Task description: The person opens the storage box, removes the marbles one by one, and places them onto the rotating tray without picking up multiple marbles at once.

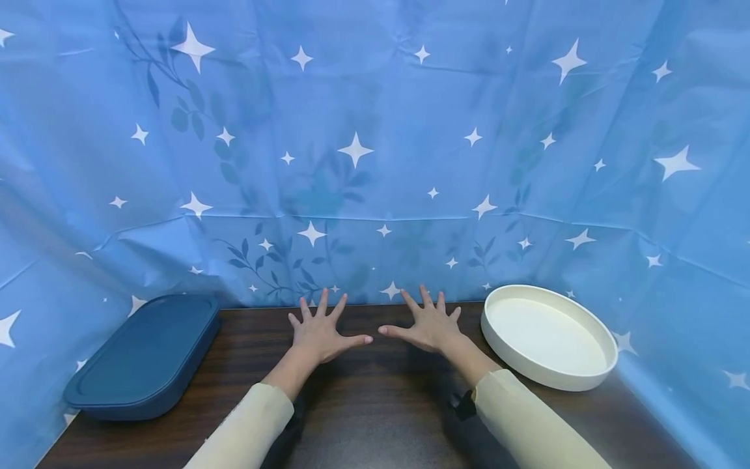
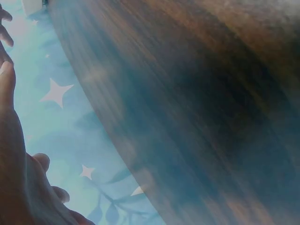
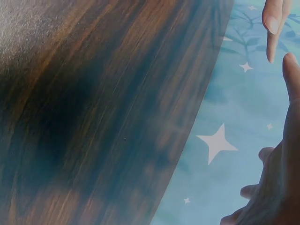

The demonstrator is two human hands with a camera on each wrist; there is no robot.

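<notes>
Both hands reach forward over the dark wooden table (image 1: pixel 363 417), fingers spread wide and thumbs pointing toward each other. My left hand (image 1: pixel 319 335) holds nothing; its fingers and thumb show along the left edge of the left wrist view. The right hand (image 1: pixel 430 326) is likewise bare, a short gap from the left thumb tip. Left of the hands sits a dark blue lidded container (image 1: pixel 140 352). On the right, nearest my right hand, stands a round cream tray (image 1: pixel 545 335) with a low rim, its inside bare.
A blue curtain (image 1: pixel 375 176) with white stars and leaf prints hangs behind the table's far edge and along both sides. Cream sleeves (image 1: pixel 246 423) cover the forearms. A small black item (image 1: pixel 465 407) shows under the right wrist.
</notes>
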